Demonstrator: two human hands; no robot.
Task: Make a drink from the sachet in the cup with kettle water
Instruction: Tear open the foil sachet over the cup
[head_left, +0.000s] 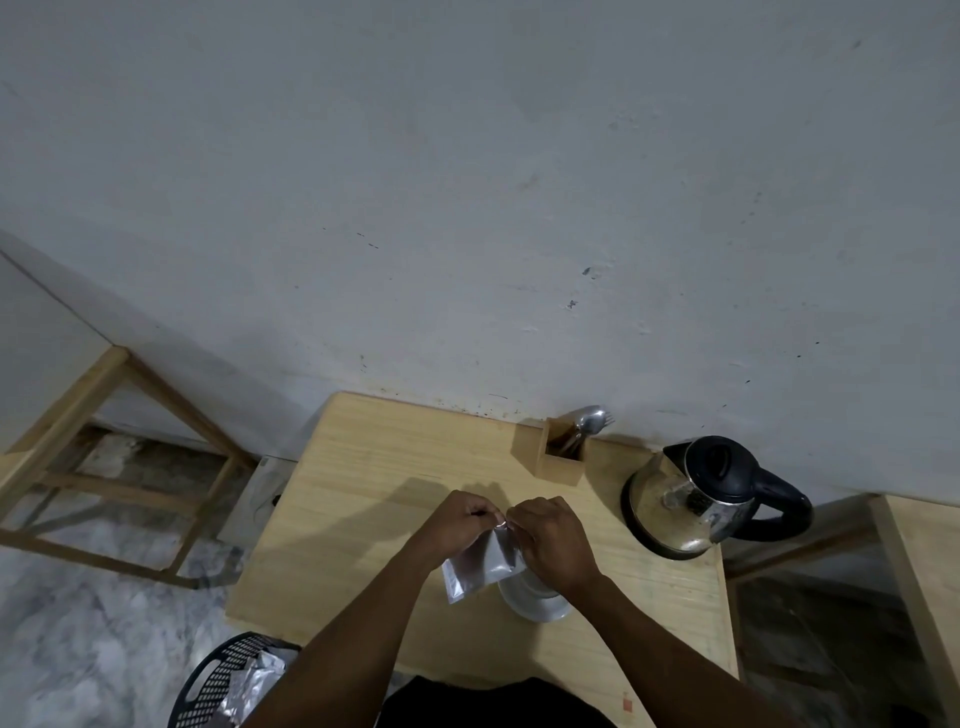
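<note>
Two hands, the left hand (457, 525) and right hand (553, 540), pinch the top edge of a silver sachet (480, 564) between them, above the white cup (535, 600) on the counter (353, 499), kettle (696, 499) nearby.

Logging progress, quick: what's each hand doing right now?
Left hand: closed, pinching the silver sachet's top edge.
Right hand: closed, pinching the same edge.
</note>
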